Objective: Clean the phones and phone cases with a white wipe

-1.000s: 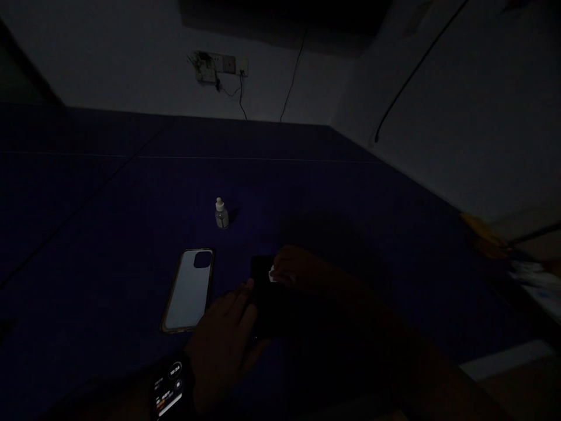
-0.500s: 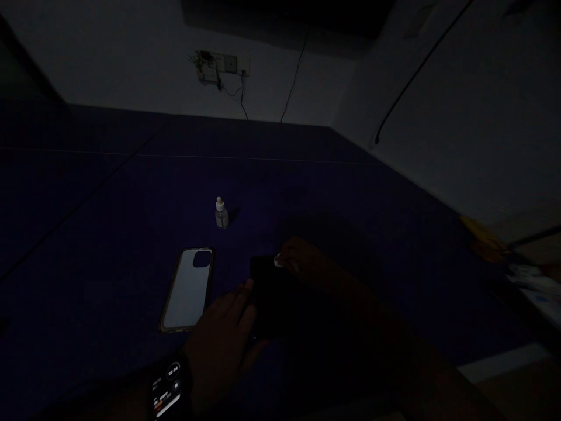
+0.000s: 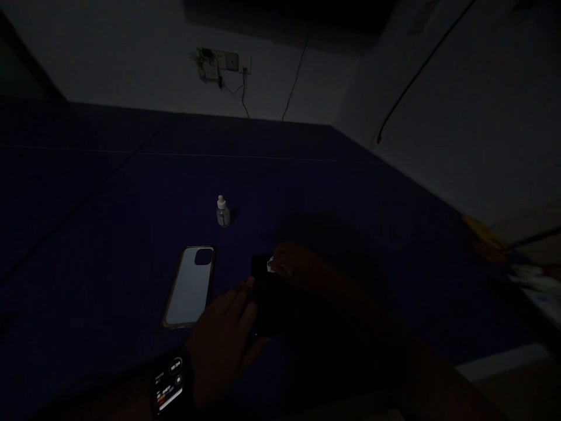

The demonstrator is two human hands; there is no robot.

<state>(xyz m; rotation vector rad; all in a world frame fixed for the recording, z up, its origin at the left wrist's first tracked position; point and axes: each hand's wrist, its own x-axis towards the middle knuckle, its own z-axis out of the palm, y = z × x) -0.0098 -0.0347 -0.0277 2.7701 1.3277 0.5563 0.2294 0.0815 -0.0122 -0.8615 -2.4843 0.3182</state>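
In the dim head view a dark phone (image 3: 266, 304) lies flat, hard to make out against the shadow. My left hand (image 3: 228, 333), a lit smartwatch (image 3: 170, 383) on its wrist, grips the phone's left edge, fingertips along the side and thumb at the near end. My right hand (image 3: 295, 266) is closed on a small white wipe (image 3: 270, 265), pressed on the phone's far part. Left of the phone lies a pale phone case (image 3: 189, 289) with a camera cutout. Beyond it stands a small dropper bottle (image 3: 223, 215) with a white top.
Everything rests on a dark blue surface (image 3: 131, 199) that reaches the walls. Sockets (image 3: 225, 60) with cables are on the back wall, and another cable (image 3: 412, 82) runs down the right wall. A yellow item (image 3: 484, 234) and blurred clutter lie at the far right.
My right hand has slid a little left and slightly nearer with the wipe across the phone. My left hand stays at the phone's edge. The case and bottle have not moved.
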